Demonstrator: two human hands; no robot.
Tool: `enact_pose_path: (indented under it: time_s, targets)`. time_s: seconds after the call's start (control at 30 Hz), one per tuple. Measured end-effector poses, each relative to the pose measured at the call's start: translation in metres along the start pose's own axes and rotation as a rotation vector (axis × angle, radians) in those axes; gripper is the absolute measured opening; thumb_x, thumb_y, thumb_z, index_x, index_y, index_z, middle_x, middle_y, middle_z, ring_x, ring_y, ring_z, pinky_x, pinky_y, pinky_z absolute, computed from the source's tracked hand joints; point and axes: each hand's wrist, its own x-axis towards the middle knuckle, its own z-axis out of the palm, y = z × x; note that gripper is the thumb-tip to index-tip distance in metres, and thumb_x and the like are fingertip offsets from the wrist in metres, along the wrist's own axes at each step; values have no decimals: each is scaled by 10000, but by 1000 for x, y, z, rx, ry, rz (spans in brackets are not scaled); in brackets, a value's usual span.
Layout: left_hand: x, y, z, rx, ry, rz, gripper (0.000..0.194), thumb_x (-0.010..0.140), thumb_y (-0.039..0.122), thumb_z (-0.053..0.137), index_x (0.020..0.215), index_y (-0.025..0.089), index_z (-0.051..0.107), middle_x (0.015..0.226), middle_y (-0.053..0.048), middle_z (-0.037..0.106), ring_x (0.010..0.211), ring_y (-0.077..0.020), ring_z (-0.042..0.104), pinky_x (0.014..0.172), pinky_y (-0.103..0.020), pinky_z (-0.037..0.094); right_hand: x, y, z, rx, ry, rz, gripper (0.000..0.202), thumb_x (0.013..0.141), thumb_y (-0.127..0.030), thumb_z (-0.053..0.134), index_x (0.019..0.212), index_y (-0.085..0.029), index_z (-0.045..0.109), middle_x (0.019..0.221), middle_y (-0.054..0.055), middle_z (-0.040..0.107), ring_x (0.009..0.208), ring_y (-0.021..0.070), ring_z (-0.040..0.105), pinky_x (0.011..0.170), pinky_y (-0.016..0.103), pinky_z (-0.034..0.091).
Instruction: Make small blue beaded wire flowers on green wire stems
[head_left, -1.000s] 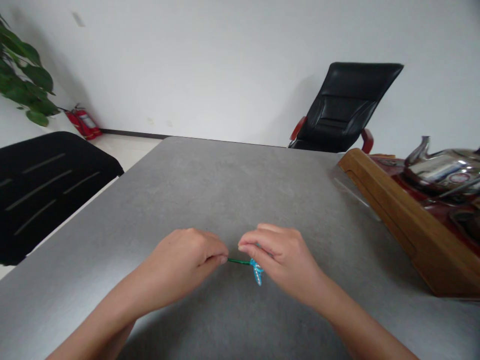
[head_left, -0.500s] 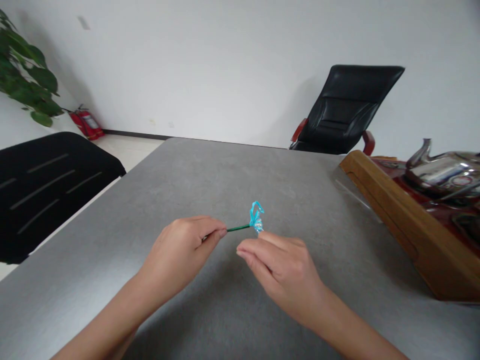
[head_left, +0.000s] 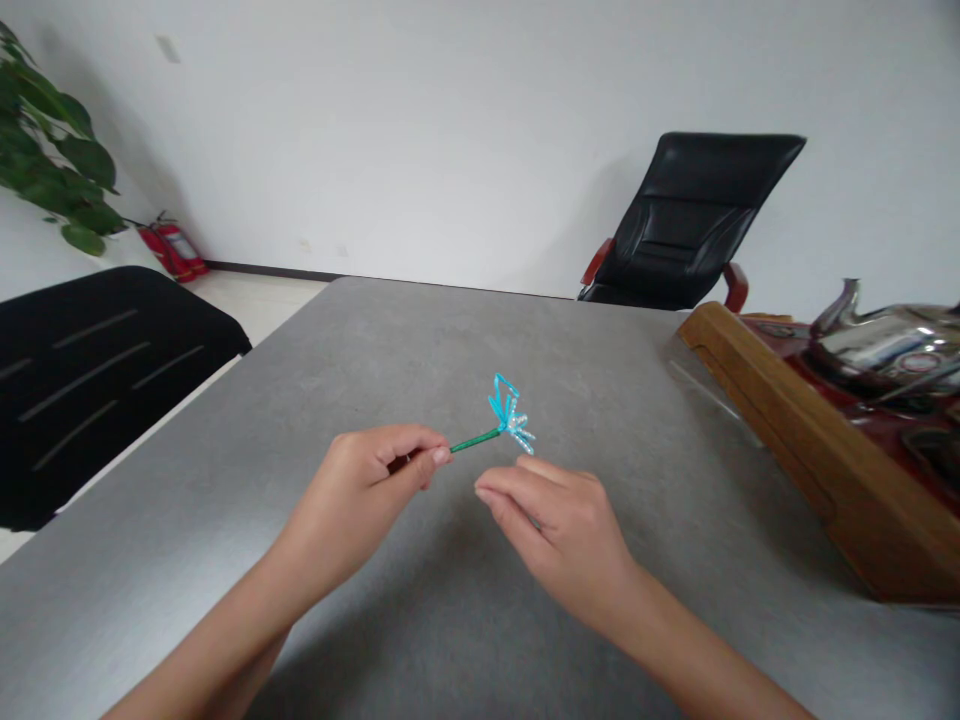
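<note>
Flower (head_left: 507,418) of blue loops and pale, bead-like strands sits between and just beyond the two hands, held up by its green stem (head_left: 475,440). The left hand (head_left: 382,465) is clamped on the near end of that stem, thumb against fingers, and the stem slants up and away from its fingertips toward the right hand's side. The right hand (head_left: 562,510) is apart from the left, with a narrow gap between their fingertips. Its thumb and forefinger are pressed together, pointing at the left hand; whether something thin is caught between them, I cannot tell. The lowest pale strands end just above the right hand's knuckles, and whether they touch is not clear. The blue loops stand higher, on the side away from both hands.

Under the hands spreads a grey table (head_left: 420,340), with a soft shadow below them. Well to the right of the right hand stands a wooden tray (head_left: 814,470) with a reddish top, bearing a shiny metal kettle (head_left: 885,340). Far beyond the right hand is a black leather chair (head_left: 697,210) with reddish armrests. Off to the left of the left hand is a black chair back (head_left: 120,370) with slits; farther past it are a red fire extinguisher (head_left: 171,250) and a leafy plant (head_left: 56,140).
</note>
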Motion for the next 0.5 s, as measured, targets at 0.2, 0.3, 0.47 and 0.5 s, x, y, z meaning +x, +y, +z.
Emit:
enact_pose_path:
  time_s: [0.2, 0.3, 0.47, 0.5]
  targets:
    - [0, 2, 0, -94, -34, -29, 253, 864, 343, 508, 794, 166, 676, 609, 33, 517, 591, -107, 476, 535, -199, 353, 6, 6, 5, 196, -2, 95, 177, 894, -211, 504, 826, -204, 667, 651, -19, 578, 597, 108, 518, 596, 225, 360]
    - [-1, 3, 0, -152, -91, -16, 241, 861, 328, 515, 779, 165, 673, 609, 29, 522, 597, -108, 473, 547, -199, 361, 7, 13, 11, 325, 9, 205, 152, 859, -243, 551, 788, -195, 676, 550, -41, 516, 521, 102, 468, 535, 223, 340]
    - [-2, 2, -2, -157, -213, 33, 254, 882, 322, 499, 784, 159, 667, 618, 26, 515, 599, -102, 462, 547, -194, 356, 11, 21, 10, 579, -2, 307, 163, 821, -301, 591, 768, -170, 671, 647, -4, 604, 606, 129, 541, 568, 234, 400]
    - [-1, 2, -2, -140, -243, 46, 263, 888, 327, 495, 779, 157, 664, 620, 26, 512, 602, -102, 463, 549, -194, 355, 12, 21, 8, 597, -18, 287, 167, 820, -305, 593, 759, -168, 666, 681, 8, 625, 644, 140, 561, 601, 244, 417]
